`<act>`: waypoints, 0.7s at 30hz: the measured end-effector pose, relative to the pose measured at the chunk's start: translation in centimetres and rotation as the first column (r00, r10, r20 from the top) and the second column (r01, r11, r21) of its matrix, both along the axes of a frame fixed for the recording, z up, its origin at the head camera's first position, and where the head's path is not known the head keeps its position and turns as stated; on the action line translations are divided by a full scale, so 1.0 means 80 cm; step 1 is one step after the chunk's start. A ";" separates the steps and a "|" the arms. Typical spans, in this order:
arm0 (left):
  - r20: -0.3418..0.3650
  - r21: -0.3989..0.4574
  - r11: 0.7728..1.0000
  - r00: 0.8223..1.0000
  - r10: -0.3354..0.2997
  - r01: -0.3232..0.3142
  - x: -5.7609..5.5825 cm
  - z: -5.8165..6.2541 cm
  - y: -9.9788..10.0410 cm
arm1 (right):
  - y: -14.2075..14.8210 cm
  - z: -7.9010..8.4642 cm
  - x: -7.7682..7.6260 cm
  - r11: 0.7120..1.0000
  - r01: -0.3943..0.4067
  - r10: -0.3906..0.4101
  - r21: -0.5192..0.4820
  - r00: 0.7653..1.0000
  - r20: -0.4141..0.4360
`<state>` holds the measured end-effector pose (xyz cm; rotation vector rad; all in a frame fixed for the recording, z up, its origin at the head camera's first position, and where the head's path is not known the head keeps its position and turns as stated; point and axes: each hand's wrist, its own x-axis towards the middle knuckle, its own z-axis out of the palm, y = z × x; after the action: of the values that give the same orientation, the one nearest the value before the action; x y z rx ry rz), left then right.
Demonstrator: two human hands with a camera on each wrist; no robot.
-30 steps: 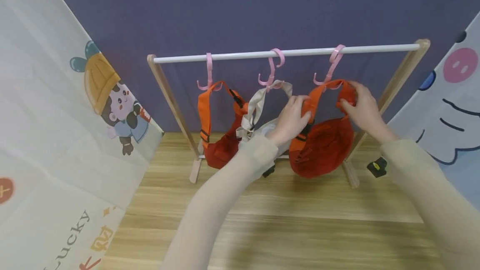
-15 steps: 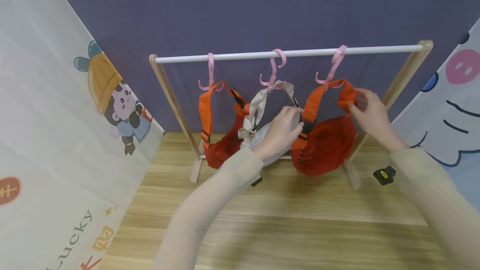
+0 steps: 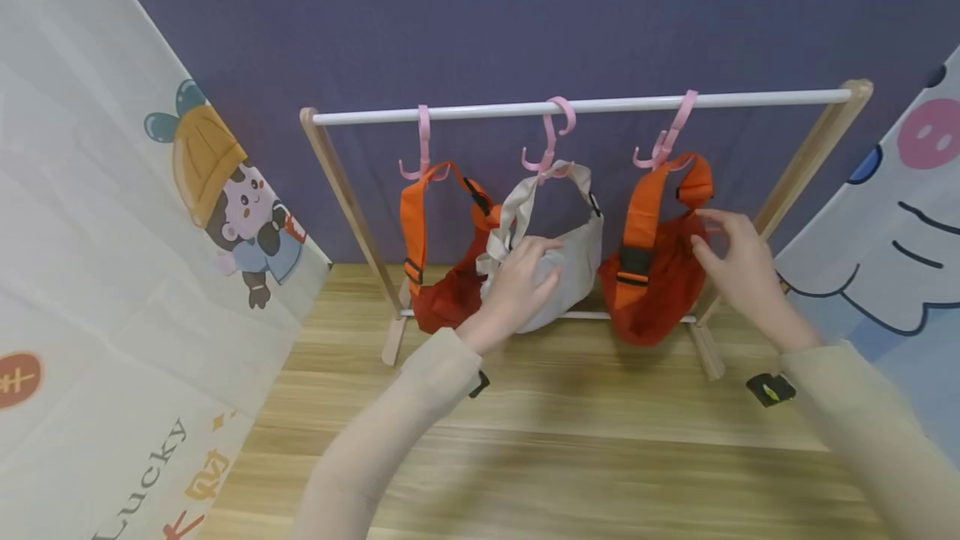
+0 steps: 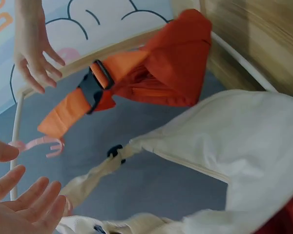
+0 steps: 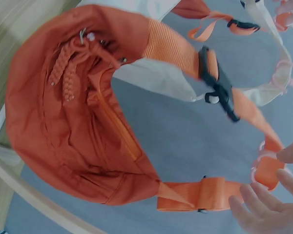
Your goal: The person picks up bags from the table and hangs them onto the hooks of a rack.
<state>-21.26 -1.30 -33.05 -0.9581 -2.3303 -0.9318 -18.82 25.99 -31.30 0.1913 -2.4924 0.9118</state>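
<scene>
The right-hand red-orange waist bag (image 3: 660,298) hangs by its orange strap (image 3: 642,207) from a pink hook (image 3: 667,140). My right hand (image 3: 738,265) is beside this bag with its fingers loosely spread; in the right wrist view its fingers (image 5: 268,207) hold nothing. My left hand (image 3: 517,286) is in front of the white waist bag (image 3: 577,265), fingers relaxed and apart. Empty fingers (image 4: 34,204) show in the left wrist view too. Another red-orange bag (image 3: 448,300) hangs at the left, partly behind the white one.
A white rail (image 3: 487,111) on wooden posts (image 3: 348,207) carries the pink hooks. Below lies a wood-grain surface (image 3: 600,457). A small black object (image 3: 770,390) is near the right sleeve. Printed sheets (image 3: 90,232) flank both sides, with a dark blue-grey backdrop (image 3: 480,15) behind.
Both hands have let go of the right-hand bag's strap. The left hand has moved left and down, the right hand slightly down. The bag has turned on its hook, its buckle now facing forward.
</scene>
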 end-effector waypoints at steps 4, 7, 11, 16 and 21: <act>-0.012 -0.010 0.999 0.999 0.042 -0.042 0.007 -0.009 -0.015 | -0.011 -0.004 0.013 1.000 0.002 -0.001 0.019 0.999 -0.032; -0.040 -0.006 0.998 0.997 0.067 -0.067 0.013 -0.016 -0.024 | -0.020 -0.005 0.022 0.999 -0.004 0.006 0.039 0.998 -0.063; -0.095 -0.001 0.996 0.991 0.090 -0.091 0.022 -0.025 -0.035 | -0.032 -0.010 0.034 0.998 -0.020 0.027 0.063 0.995 -0.101; -0.134 -0.009 0.994 0.985 0.111 -0.113 0.031 -0.037 -0.046 | -0.043 -0.022 0.045 0.993 -0.037 0.054 0.115 0.986 -0.155; -0.180 -0.016 0.990 0.974 0.136 -0.141 0.037 -0.049 -0.057 | -0.048 -0.038 0.051 0.974 -0.029 0.092 0.227 0.958 -0.273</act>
<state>-18.30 -5.87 -36.94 -0.8416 -2.2315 -0.7275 -14.77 22.12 -34.33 0.4421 -2.3242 0.5805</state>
